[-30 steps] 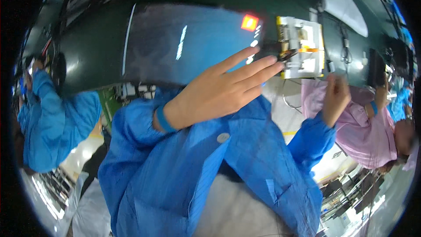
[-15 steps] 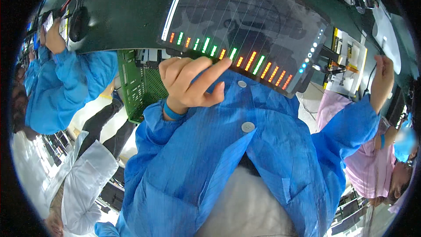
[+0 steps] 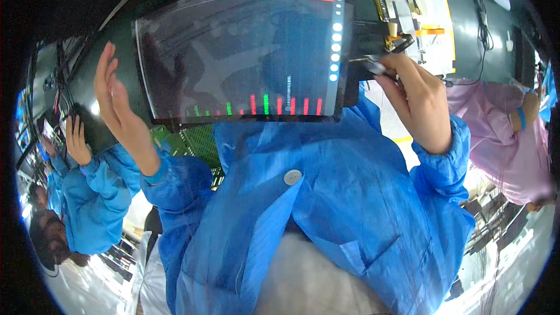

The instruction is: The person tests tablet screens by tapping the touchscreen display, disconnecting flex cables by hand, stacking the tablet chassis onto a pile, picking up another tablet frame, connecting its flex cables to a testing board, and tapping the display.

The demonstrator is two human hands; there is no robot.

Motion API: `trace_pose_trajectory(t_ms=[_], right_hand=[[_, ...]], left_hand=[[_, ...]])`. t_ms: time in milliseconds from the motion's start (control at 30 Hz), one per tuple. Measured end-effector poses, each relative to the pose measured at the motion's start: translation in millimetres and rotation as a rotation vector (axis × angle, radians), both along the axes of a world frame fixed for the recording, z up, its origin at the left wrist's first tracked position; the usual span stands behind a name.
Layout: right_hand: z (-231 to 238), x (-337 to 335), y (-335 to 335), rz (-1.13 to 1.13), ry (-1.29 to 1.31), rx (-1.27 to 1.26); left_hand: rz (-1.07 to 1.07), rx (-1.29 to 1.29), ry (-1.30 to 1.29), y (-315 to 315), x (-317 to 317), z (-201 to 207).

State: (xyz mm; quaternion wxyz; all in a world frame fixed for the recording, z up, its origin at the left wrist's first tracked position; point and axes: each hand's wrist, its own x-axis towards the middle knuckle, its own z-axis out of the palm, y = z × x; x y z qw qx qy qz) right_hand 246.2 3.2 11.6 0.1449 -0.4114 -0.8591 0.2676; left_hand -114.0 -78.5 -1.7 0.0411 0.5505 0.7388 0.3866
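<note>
A dark flat screen (image 3: 233, 52) lies before me, showing rows of red and green marks and an orange-red box. My left hand (image 3: 125, 111) is raised beside its left edge, fingers stretched out and holding nothing. My right hand (image 3: 417, 96) is just past the right edge, thumb and fingers closed on a small silver-and-black plug-like piece (image 3: 379, 69). This piece lies next to a black part (image 3: 364, 52) at the screen's side. Whether it is joined to that part I cannot tell.
At the right lies a white board (image 3: 437, 23) with yellow edges, tape and small parts. A black cable (image 3: 481, 23) runs beyond it. A green crate (image 3: 195, 143) stands below the screen. Co-workers in blue (image 3: 96, 204) and pink (image 3: 490, 134) sit either side.
The view has turned. My left hand has left the screen's near edge for its left side and opened. My right hand has come in to the screen's right side and taken hold of the plug-like piece.
</note>
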Motion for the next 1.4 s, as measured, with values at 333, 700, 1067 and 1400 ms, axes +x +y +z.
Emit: trace_pose_trajectory(t_ms=[333, 700, 1067, 1400], right_hand=[[-9.8, 2.4, 3.0, 0.002, -0.016, 0.167], [-1.5, 2.6, 11.7, 0.154, -0.055, 0.148], [-5.3, 6.1, 19.4, 0.283, -0.043, 0.13], [-13.3, 3.7, 22.9, 0.333, 0.006, 0.14]], left_hand=[[-0.162, -0.171, -0.368, 27.4, -2.1, -12.3], [-0.132, -0.141, -0.681, 31.5, 9.7, -1.4], [-0.137, -0.156, -0.75, 31.7, 12.2, 1.7], [-0.266, -0.202, -0.949, 32.1, 4.3, -1.1]])
